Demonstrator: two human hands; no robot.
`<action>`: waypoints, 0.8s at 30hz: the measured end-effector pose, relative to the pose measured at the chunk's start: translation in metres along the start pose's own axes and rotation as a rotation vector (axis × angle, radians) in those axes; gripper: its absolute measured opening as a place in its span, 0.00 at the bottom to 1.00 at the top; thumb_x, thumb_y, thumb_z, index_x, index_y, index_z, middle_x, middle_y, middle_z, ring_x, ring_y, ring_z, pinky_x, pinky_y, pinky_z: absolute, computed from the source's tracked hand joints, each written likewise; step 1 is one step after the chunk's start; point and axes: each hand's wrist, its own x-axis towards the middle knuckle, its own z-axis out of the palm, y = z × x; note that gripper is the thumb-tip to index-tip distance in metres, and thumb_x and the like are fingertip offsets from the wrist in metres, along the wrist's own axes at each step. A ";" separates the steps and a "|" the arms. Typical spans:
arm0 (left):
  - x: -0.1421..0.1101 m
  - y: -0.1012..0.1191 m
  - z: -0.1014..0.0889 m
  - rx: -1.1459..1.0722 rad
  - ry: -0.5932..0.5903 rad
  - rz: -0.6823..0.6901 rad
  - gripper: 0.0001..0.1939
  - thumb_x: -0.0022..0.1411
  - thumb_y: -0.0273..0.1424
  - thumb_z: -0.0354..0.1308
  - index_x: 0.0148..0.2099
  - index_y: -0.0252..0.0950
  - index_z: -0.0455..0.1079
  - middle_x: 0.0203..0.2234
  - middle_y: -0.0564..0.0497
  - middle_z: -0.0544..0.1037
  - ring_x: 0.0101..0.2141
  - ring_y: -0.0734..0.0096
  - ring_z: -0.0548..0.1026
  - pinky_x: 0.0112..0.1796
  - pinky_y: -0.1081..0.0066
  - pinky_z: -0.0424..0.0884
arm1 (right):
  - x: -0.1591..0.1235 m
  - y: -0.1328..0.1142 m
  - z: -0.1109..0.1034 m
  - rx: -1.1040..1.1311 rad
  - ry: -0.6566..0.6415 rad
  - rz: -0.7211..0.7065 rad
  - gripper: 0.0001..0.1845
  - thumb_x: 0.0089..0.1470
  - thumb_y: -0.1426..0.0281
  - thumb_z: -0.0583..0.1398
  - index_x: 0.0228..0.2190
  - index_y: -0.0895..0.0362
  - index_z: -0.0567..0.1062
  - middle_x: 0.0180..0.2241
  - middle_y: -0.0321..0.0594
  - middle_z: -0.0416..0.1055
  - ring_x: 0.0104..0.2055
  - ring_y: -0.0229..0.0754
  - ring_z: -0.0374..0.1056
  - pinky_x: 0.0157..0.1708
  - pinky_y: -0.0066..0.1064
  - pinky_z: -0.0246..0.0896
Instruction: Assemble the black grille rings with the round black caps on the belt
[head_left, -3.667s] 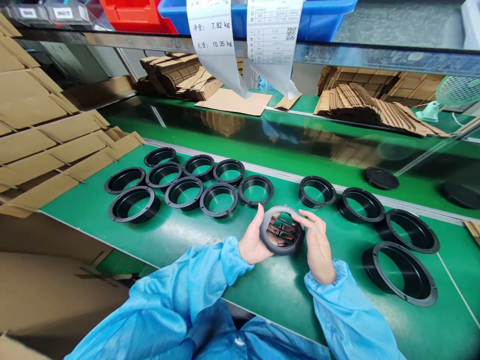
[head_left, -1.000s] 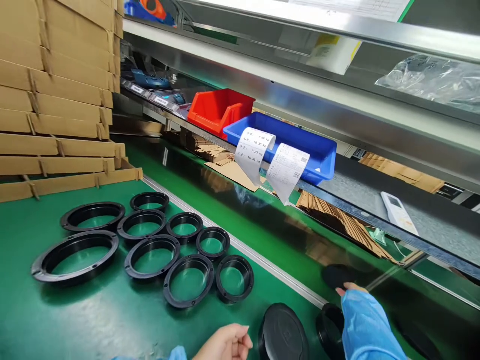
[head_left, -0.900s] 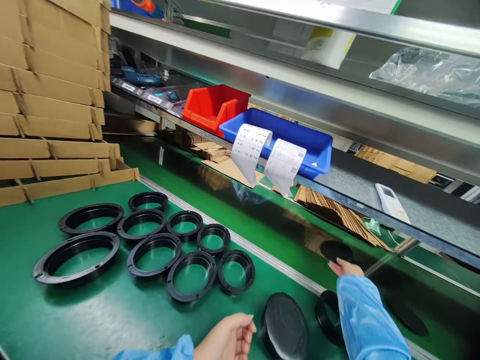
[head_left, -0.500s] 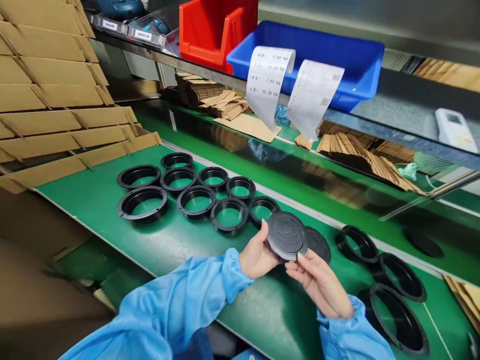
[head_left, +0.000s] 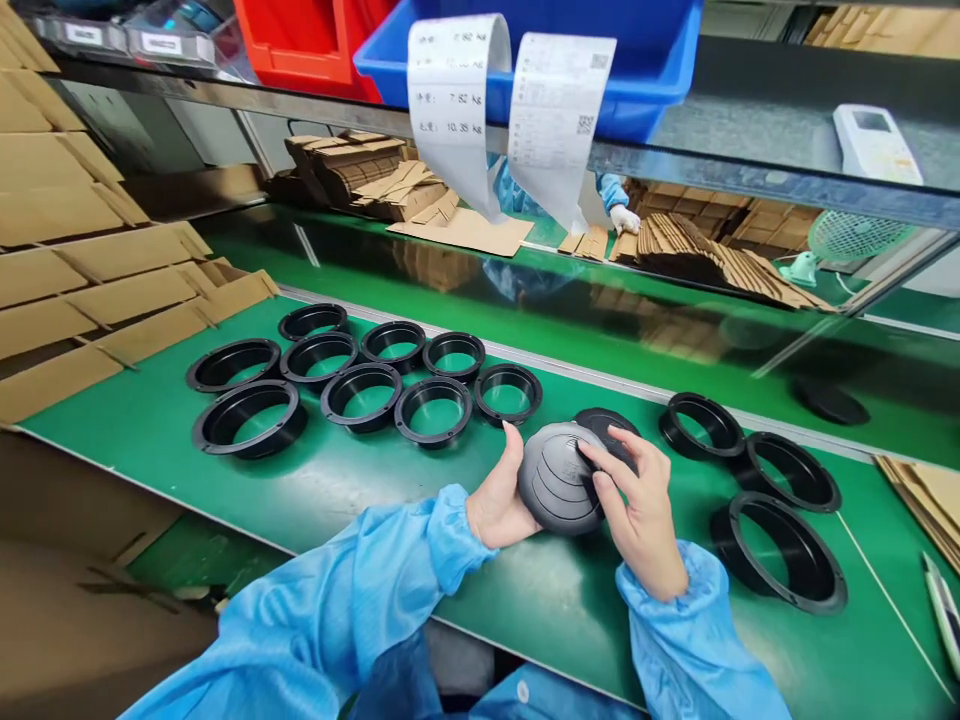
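Both my hands hold a round black plastic cover (head_left: 553, 482) just above the green bench (head_left: 390, 490). My left hand (head_left: 493, 498) grips its left edge with the thumb up along the rim. My right hand (head_left: 637, 500) lies over its right side with fingers spread on the face. A second black disc (head_left: 600, 420) lies on the bench right behind the cover. Several black rings (head_left: 360, 390) are grouped to the left, and three larger rings (head_left: 780, 540) lie to the right.
Flat cardboard sheets (head_left: 90, 290) are stacked at the left. Behind a metal rail runs a dark conveyor (head_left: 600, 320) with a black disc (head_left: 831, 402). A shelf above carries red and blue bins (head_left: 645, 80) and hanging paper labels (head_left: 555, 110). A co-worker's gloved hand (head_left: 624, 217) is at the cardboard beyond.
My right hand reached to the conveyor, came back, and now lies over the cover's face. The cover sits lower and closer to me. The view has tilted down again.
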 end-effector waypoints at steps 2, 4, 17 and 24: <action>0.001 -0.002 0.000 -0.001 0.020 -0.024 0.46 0.60 0.65 0.44 0.67 0.38 0.62 0.57 0.39 0.74 0.61 0.51 0.67 0.64 0.52 0.57 | -0.002 0.002 -0.002 0.034 -0.003 0.005 0.17 0.67 0.66 0.54 0.52 0.44 0.77 0.59 0.42 0.62 0.60 0.52 0.57 0.58 0.54 0.59; 0.002 -0.002 0.000 -0.002 0.030 -0.030 0.44 0.61 0.64 0.44 0.68 0.40 0.62 0.57 0.40 0.74 0.61 0.51 0.68 0.63 0.52 0.58 | -0.003 0.003 -0.003 0.044 -0.007 0.001 0.17 0.66 0.66 0.54 0.52 0.43 0.76 0.59 0.42 0.62 0.60 0.53 0.57 0.58 0.54 0.60; 0.002 -0.004 0.002 0.042 0.021 -0.058 0.46 0.62 0.64 0.40 0.66 0.35 0.64 0.56 0.38 0.74 0.61 0.52 0.67 0.62 0.57 0.59 | -0.009 -0.016 0.010 -0.272 -0.162 -0.277 0.23 0.66 0.57 0.54 0.60 0.35 0.68 0.71 0.41 0.41 0.69 0.69 0.38 0.62 0.74 0.35; 0.003 -0.001 0.005 0.010 0.026 -0.009 0.44 0.65 0.62 0.38 0.65 0.32 0.65 0.55 0.37 0.75 0.60 0.54 0.69 0.62 0.58 0.61 | -0.008 -0.008 -0.001 -0.144 -0.241 -0.449 0.21 0.66 0.57 0.55 0.58 0.33 0.70 0.71 0.36 0.45 0.70 0.67 0.38 0.63 0.73 0.34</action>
